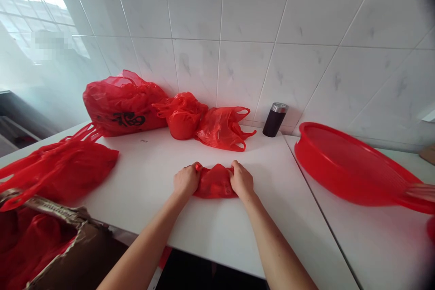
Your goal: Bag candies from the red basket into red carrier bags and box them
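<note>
Between my hands lies a small red plastic bag (215, 184) on the white table (210, 231), with something inside that I cannot make out. My left hand (186, 181) is closed on the bag's left side, a bit of red plastic poking out above the thumb. On the opposite side my right hand (242, 179) grips the bag's right edge. Just behind it stand a tied red bag (183, 120) and another red bag with loop handles (222, 128).
At the back left sits a large red bag with black print (125, 106). Nearer lies another red bag (81, 163), beside a cardboard box (81, 244) holding red bags. A black flask (274, 120) stands by the tiled wall. Another person's hand (421, 191) touches a red basket (350, 163) at right.
</note>
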`<move>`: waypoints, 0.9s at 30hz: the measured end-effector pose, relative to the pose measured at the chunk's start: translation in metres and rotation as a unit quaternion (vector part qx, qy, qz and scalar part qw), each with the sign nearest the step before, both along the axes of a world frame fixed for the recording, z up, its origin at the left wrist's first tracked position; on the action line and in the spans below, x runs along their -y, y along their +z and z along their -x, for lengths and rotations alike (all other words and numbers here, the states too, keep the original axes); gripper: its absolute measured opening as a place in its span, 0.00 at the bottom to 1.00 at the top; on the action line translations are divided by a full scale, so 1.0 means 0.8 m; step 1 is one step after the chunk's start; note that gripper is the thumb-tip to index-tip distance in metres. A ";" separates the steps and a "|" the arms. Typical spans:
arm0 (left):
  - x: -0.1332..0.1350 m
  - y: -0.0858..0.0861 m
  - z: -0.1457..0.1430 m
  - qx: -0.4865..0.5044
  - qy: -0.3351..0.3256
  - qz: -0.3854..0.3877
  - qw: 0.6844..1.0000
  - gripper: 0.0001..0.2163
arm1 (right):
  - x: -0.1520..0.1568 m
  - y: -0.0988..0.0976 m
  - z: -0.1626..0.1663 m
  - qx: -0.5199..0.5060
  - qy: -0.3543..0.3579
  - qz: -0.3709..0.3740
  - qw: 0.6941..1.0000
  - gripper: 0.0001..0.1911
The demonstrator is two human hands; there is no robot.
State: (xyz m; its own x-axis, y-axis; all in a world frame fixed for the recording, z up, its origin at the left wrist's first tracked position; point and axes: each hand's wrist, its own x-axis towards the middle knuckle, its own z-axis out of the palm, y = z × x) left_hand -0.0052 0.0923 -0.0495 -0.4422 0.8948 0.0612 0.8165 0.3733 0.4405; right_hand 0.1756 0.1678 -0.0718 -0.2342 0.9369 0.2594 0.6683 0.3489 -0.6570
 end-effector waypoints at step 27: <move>0.010 0.110 -0.006 0.015 -0.188 -0.023 0.982 0.11 | 0.008 0.062 -0.035 -0.463 0.020 0.014 0.886 0.19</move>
State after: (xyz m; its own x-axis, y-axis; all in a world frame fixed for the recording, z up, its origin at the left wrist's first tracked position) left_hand -0.0005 0.0842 0.0389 -0.0842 0.9916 0.0978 0.8788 0.0276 0.4763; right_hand 0.2036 0.1617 -0.0224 0.0328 0.9420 0.3341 -0.1753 0.3345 -0.9259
